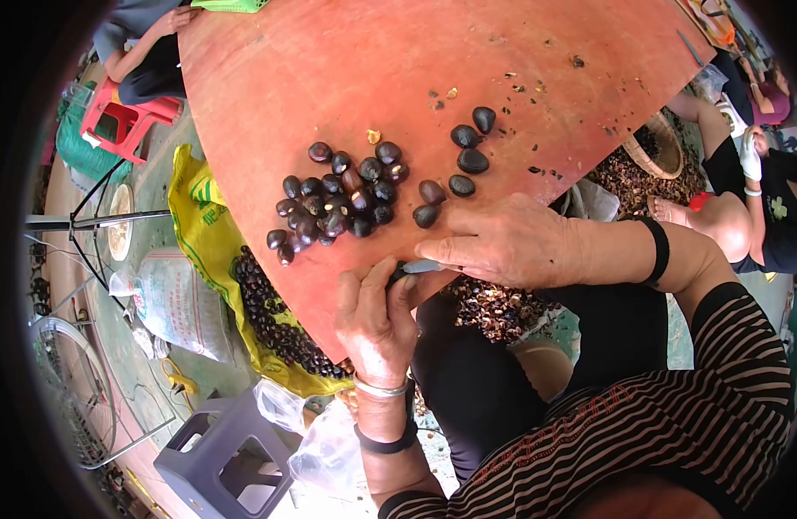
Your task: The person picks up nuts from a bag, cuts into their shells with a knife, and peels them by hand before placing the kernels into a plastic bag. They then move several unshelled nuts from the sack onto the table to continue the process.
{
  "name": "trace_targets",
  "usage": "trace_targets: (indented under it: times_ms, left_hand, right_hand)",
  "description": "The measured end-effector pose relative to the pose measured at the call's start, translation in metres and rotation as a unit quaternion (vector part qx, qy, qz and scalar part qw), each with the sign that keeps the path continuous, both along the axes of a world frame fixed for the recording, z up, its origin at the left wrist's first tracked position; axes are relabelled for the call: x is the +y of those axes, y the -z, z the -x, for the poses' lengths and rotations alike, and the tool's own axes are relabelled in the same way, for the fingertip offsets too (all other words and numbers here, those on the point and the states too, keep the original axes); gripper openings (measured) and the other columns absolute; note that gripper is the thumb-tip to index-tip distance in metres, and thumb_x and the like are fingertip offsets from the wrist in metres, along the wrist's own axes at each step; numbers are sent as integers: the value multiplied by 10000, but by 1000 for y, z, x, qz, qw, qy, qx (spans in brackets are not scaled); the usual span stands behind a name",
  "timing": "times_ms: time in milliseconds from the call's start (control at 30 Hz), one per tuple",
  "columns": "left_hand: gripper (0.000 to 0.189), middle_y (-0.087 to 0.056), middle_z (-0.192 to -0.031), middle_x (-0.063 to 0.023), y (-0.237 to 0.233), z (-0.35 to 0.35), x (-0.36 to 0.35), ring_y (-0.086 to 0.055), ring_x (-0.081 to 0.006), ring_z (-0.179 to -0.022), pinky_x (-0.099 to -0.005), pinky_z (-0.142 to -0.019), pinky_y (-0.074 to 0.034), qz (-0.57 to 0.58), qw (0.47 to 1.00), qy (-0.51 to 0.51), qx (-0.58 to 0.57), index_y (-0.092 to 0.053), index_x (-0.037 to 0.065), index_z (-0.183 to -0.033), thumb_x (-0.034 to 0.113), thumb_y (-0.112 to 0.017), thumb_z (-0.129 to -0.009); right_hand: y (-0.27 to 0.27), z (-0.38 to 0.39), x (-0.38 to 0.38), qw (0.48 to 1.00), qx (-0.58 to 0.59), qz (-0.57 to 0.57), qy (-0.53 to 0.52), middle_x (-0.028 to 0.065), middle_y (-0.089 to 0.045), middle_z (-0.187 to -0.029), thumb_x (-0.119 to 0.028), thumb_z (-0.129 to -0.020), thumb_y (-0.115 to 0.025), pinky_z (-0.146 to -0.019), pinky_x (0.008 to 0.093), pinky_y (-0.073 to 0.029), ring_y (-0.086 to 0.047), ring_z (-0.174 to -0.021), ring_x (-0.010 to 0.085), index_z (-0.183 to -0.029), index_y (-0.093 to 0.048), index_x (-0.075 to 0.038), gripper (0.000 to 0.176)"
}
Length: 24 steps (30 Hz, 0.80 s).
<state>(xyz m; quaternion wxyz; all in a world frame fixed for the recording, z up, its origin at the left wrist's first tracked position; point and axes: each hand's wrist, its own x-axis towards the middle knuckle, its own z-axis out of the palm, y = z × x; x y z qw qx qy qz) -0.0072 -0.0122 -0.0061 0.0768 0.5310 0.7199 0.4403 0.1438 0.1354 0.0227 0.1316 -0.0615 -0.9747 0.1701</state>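
My left hand (374, 320), with a silver bangle at its wrist, pinches a dark brown nut (397, 275) between thumb and fingers near the front edge of the reddish table (329, 78). My right hand (519, 242) is closed on a small knife, its fingers hiding the handle. The knife blade (422, 266) touches or nearly touches the nut; the exact contact is hard to see. Just beyond my hands lies a cluster of glossy dark nuts (336, 222). Several separate nuts (473, 161) lie to its right, the closest ones beside my right hand's fingertips.
A yellow sack (217, 227) of nuts stands left of the table, near a grey stool (221, 458). Shell pieces (493, 311) are heaped below the table. At the right are a wicker basket (671, 147) and seated people; another person sits by a red stool (126, 121).
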Motion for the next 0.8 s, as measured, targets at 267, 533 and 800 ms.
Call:
trace_targets:
  times_ms: [267,533,800]
  left_hand:
    - [241,-597,-818,-133,-2,-5,4,-615,-249,-730,-315,-640,-502,-12,1000,-8,22,-634,5,-934,-73,-673,-709]
    - [240,-582,-891,-133,1,-21,30,-592,-313,-790,-406,-647,-501,12,998,11,58,-576,49,-984,28,-671,-765]
    - [257,-572,-929,-102,-25,20,36,-587,-305,-834,-388,-697,-496,40,982,-134,124,-586,57,-1035,70,-666,-791]
  right_hand:
    - [-5,-6,0,999,-36,11,21,52,-572,-904,-217,-822,-623,-446,350,-484,-622,-652,245,-1077,-621,-149,264]
    - [-12,-39,11,998,-68,11,13,65,-561,-857,-205,-831,-612,-464,358,-487,-598,-578,263,-1129,-593,-138,306]
    - [-7,-29,4,996,-80,37,-11,67,-532,-759,-227,-820,-634,-446,361,-471,-578,-559,261,-1127,-594,-129,325]
